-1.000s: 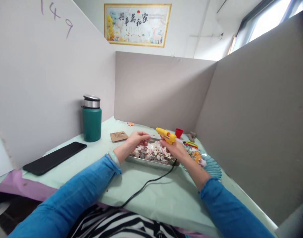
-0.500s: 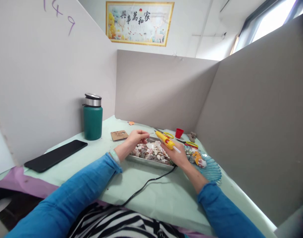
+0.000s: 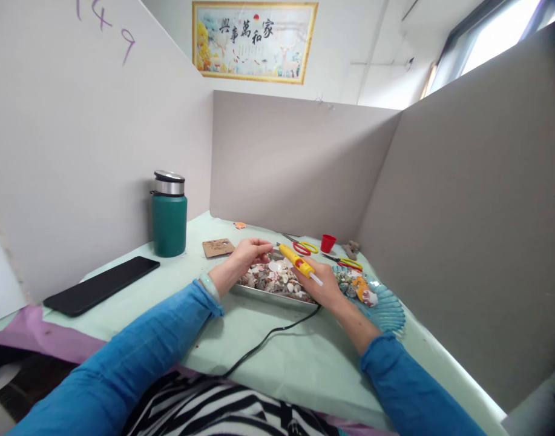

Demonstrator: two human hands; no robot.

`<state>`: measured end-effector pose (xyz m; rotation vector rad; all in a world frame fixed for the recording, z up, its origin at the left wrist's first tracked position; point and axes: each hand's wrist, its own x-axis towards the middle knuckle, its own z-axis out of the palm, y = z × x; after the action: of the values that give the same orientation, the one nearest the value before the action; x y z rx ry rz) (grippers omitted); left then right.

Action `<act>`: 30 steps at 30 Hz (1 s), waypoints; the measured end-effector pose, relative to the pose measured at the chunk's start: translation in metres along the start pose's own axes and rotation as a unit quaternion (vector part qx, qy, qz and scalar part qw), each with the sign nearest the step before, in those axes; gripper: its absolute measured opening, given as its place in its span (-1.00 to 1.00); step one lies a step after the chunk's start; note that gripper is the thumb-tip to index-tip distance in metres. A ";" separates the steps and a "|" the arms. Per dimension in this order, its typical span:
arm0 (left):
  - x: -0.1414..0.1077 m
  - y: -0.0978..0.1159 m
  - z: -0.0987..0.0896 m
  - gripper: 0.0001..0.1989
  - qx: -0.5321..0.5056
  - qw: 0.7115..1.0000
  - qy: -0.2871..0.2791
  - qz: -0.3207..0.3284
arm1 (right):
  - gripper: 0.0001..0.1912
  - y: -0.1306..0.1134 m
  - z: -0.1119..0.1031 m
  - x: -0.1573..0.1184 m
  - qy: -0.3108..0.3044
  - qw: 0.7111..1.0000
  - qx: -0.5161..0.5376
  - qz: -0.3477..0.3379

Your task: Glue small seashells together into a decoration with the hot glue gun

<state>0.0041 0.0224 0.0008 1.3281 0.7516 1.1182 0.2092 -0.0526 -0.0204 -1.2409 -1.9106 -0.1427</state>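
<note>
My right hand [image 3: 321, 283] is wrapped round a yellow hot glue gun [image 3: 298, 260], whose nozzle points left toward my other hand. A white glue stick [image 3: 316, 279] sticks out of its rear end. My left hand [image 3: 252, 253] is pinched, fingertips close to the nozzle; what they hold is too small to make out. Below both hands lies a metal tray [image 3: 272, 297] filled with seashells [image 3: 281, 280]. Just right of my right hand is a blue shell-shaped dish [image 3: 388, 309] bearing shells and an orange piece [image 3: 361, 289].
A black cord [image 3: 259, 345] runs across the green tablecloth [image 3: 286, 369]. Scissors [image 3: 308, 247] and a second pair [image 3: 347, 263] lie behind, near a red cup [image 3: 328, 243]. At left are a green flask [image 3: 169, 221], a black phone [image 3: 102, 284] and a brown card [image 3: 217, 247]. Grey panels [image 3: 299, 163] surround the table.
The glue gun in my right hand has moved slightly left, bringing its nozzle closer to the fingertips of my left hand. My left hand has stayed nearly still.
</note>
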 end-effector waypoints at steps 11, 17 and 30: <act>-0.003 0.005 0.003 -0.76 -0.022 1.000 0.016 -0.002 | -0.75 0.000 -0.001 0.000 -0.005 1.000 -0.012 -0.013; -0.001 0.004 0.002 -0.73 -0.051 0.999 0.014 0.010 | -0.78 0.002 0.001 -0.001 0.002 1.000 -0.016 -0.012; 0.000 0.004 0.004 -0.76 -0.060 0.998 0.007 0.028 | -0.78 0.001 0.000 -0.001 -0.001 1.000 -0.015 -0.014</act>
<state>0.0066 0.0205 0.0056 1.2477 0.6507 1.1999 0.2099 -0.0525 -0.0216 -1.2338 -1.9341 -0.1855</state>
